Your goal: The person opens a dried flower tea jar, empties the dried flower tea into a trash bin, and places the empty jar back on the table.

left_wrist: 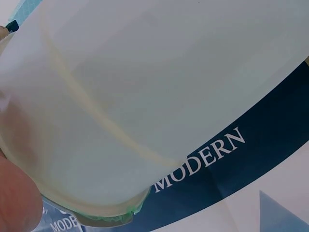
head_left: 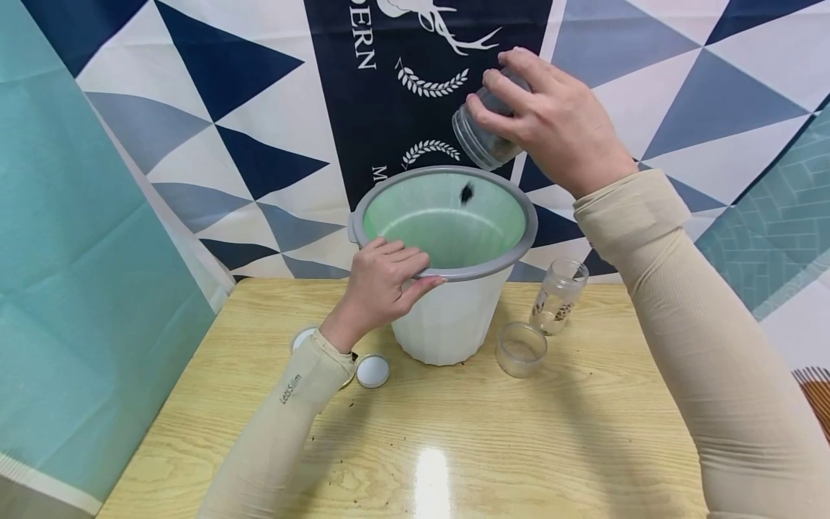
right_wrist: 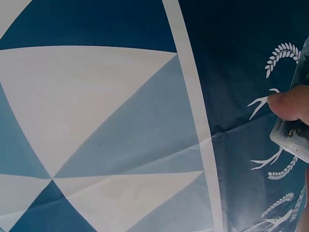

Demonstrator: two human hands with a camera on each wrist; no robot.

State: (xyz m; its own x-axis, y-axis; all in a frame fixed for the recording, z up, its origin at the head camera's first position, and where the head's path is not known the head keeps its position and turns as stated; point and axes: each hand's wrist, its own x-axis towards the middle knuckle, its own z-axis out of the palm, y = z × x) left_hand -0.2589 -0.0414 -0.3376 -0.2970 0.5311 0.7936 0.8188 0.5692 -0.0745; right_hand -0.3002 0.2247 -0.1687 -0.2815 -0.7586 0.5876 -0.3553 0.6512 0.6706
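A white bin (head_left: 447,317) with a grey rim (head_left: 519,252) and a green liner stands on the wooden table (head_left: 454,432). My left hand (head_left: 382,285) grips the rim at its near left side. My right hand (head_left: 551,119) holds a clear jar (head_left: 480,137) tilted mouth-down over the bin's far edge. A dark clump (head_left: 466,192) is in the air inside the bin opening. In the right wrist view a fingertip (right_wrist: 289,104) presses the jar (right_wrist: 294,137). The left wrist view is filled by the bin's white wall (left_wrist: 145,96).
A small clear jar (head_left: 558,295) and an empty clear cup (head_left: 521,349) stand right of the bin. Two white lids (head_left: 372,370) lie by my left wrist. A patterned blue and white cloth (head_left: 259,108) hangs behind the table. Dark crumbs dot the tabletop.
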